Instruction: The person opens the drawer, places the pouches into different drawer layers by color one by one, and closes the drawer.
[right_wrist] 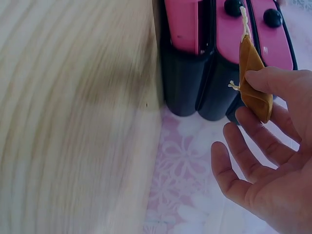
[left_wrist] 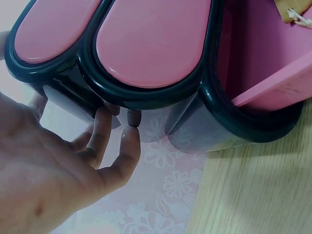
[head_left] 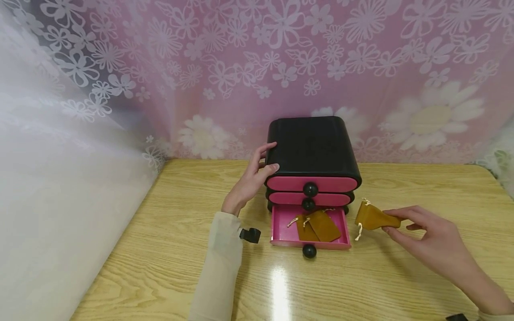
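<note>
A black chest (head_left: 313, 145) with pink drawers stands on the wooden table. Its bottom drawer (head_left: 283, 223) is pulled out and holds tan drawstring pouches (head_left: 324, 226), overlapping each other. My left hand (head_left: 253, 178) rests against the chest's left side, thumb and a fingertip at the top edge; in the left wrist view its fingers (left_wrist: 127, 151) lie loosely bent along the side. To the right of the drawer, my right hand (head_left: 431, 238) pinches another tan drawstring pouch (head_left: 373, 217) by one end between thumb and fingers, above the table. The pouch's pale cord ends point toward the drawer.
The two upper drawers, the top one (head_left: 287, 183) and the middle one (head_left: 287, 198), are closed, with round black knobs. A flowered pink curtain (head_left: 241, 80) hangs behind the table (head_left: 168, 249). A whitish sheet (head_left: 60, 178) hangs along the left side.
</note>
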The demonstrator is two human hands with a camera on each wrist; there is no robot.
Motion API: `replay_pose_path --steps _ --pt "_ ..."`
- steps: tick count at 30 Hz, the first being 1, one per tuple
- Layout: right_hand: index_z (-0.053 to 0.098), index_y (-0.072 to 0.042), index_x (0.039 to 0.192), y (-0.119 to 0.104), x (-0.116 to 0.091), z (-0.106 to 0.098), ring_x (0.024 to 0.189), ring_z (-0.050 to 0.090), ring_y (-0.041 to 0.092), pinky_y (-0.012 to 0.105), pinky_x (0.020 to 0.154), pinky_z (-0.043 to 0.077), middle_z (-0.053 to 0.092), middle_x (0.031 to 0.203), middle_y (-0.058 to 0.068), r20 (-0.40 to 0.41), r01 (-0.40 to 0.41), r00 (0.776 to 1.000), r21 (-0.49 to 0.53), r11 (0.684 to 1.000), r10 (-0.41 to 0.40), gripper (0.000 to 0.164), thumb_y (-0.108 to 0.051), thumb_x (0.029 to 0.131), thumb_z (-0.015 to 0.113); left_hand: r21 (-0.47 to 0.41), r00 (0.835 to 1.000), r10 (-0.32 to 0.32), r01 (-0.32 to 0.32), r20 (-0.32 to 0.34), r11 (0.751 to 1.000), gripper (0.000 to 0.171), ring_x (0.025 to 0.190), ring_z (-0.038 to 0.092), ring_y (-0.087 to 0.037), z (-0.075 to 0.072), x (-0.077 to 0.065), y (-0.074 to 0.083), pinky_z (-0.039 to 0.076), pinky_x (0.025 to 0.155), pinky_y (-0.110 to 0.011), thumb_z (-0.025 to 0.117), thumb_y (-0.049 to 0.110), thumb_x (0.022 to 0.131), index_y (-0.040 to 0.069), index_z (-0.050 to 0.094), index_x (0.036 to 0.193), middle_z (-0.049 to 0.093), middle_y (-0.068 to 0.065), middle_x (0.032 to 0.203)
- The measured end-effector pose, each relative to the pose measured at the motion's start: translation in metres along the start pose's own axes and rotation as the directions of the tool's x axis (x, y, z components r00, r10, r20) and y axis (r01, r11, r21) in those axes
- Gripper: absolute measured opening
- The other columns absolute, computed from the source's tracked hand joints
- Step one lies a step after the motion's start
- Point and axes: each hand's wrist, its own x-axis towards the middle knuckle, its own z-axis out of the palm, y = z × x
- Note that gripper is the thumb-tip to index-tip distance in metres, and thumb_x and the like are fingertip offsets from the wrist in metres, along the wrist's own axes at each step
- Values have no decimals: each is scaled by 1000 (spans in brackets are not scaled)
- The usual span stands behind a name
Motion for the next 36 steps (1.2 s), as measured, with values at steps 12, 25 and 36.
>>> replay_pose_path --steps 12,25,36 --pt "78 -22 107 -22 6 20 85 56 -16 5 71 48 70 96 -16 44 61 997 29 998 -62 49 1 66 91 -4 1000 7 -7 2 1000 56 134 46 -31 0 1 -1 49 105 -52 52 29 102 42 34 154 35 -8 151" --pt "78 -23 106 -36 16 43 79 60 -2 10 67 48 72 94 -10 79 111 991 10 994 -111 44 -5 67 92 -6 1000 4 -4 3 1000 56 135 46 -32 0 1 -1 49 105 -52 52 29 102 42 34 154 35 -8 152" --pt "78 -20 103 -43 22 55 77 60 8 23 59 48 69 90 -11 127 93 987 16 995 -95 36 -9 70 92 -1 1000 3 -3 1 1000 56 135 45 -32 0 0 0 48 106 -53 52 29 102 42 33 154 34 -8 153"
